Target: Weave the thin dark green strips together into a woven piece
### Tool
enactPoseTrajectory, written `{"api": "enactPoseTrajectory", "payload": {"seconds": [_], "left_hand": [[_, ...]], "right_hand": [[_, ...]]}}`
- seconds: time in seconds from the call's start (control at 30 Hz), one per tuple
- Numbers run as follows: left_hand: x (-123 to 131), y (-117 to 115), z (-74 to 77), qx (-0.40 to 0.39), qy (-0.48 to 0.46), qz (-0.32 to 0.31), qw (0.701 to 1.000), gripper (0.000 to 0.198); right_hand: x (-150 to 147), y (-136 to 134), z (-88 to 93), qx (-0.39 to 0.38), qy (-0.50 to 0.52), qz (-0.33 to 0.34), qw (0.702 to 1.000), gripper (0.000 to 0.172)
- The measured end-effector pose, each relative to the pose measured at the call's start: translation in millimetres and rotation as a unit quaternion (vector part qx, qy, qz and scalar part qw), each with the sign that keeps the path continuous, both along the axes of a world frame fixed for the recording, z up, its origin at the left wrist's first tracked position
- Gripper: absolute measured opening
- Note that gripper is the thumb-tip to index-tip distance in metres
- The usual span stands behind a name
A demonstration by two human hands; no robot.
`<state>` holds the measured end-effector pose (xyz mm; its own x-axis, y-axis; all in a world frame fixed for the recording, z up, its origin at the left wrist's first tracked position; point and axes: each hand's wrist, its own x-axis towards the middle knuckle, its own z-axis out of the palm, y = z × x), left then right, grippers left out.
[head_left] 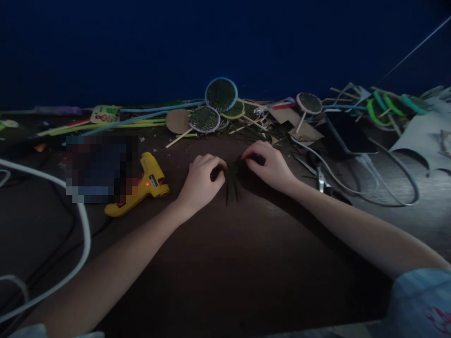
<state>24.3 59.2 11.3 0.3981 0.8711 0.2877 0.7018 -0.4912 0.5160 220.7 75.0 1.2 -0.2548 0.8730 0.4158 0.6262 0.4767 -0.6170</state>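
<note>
A small bundle of dark green leaf-like strips [231, 185] is between my two hands, its loose ends fanned toward me over the dark table. My left hand [202, 180] pinches the bundle's left edge with thumb and forefinger. On the other side, my right hand [269, 164] is closed in a pinch close to the top of the strips; what its fingertips hold is too dark to tell. To the left of my left hand lies a yellow hot glue gun [150, 180] with a small orange light on it.
Round woven-faced paddles on sticks, one with a blue rim [221, 95], lie among scraps along the back. At right are scissors [320, 178], a phone [348, 134] and its looping cable. A white cable [84, 230] curves on the left beside a pixelated area.
</note>
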Motion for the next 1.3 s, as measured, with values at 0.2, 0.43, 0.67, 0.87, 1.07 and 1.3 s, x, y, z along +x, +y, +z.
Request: {"api": "enactPoseTrajectory", "payload": {"seconds": [0.2, 0.43, 0.67, 0.87, 1.07, 1.3], "left_hand": [[0, -2, -1.8, 0.037, 0.045, -0.074, 0.996, 0.022], [-1, 0, -4.5, 0.022, 0.049, -0.092, 0.994, 0.028], [-2, 1, -0.1, -0.037, 0.015, -0.072, 0.997, 0.028], [-2, 1, 2.8, -0.058, -0.027, -0.037, 0.997, 0.029], [-2, 2, 1.2, -0.05, -0.049, -0.019, 0.997, 0.029], [-1, 2, 1.8, -0.06, -0.051, -0.011, 0.997, 0.029]], "right_hand": [[26, 27, -7.1, 0.016, 0.036, -0.194, 0.98, 0.023], [42, 39, -14.0, -0.01, -0.033, -0.199, 0.979, 0.012], [43, 43, -13.1, -0.017, -0.087, -0.16, 0.983, 0.003], [47, 45, -1.7, -0.042, -0.074, -0.148, 0.985, 0.006], [43, 43, -7.8, 0.048, -0.116, -0.131, 0.984, 0.022], [39, 43, -13.0, 0.057, -0.132, -0.124, 0.982, 0.024]]}}
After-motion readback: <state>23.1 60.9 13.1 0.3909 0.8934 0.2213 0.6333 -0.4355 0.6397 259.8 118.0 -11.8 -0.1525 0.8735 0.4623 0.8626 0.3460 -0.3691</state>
